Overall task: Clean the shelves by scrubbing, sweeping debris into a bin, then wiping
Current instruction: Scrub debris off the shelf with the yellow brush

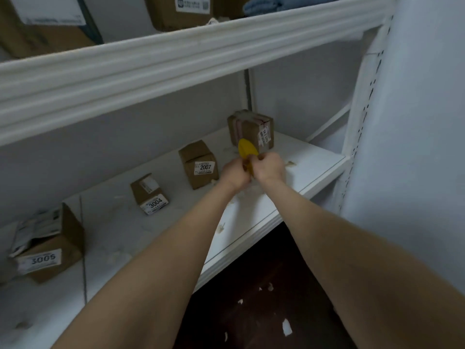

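View from above, looking down along two bare forearms that reach from the bottom of the frame to its centre. There the left hand and the right hand meet, touching, both with fingers curled round a small yellow tool. Its rounded yellow end sticks up above the knuckles; the rest is hidden inside the hands, so what kind of tool it is cannot be told.

The hands hang just above a white shelf that runs from the lower left of the frame up to the centre right. Pale bits of debris lie scattered on its surface, some under the wrists and some near the front edge.

Four brown cardboard boxes stand on this shelf in a loose row. At far left is a box labelled 3005 with crumpled paper on top. Right of it is a small box labelled 3004, then a box labelled 2007 just left of the hands. A taped box stands right behind the yellow tool.

An upper shelf crosses the top of the frame, carrying larger cardboard boxes and a folded blue cloth at upper right. A white perforated upright stands at the right. Below the shelf, at bottom centre, is a dark floor with white paper scraps on it.
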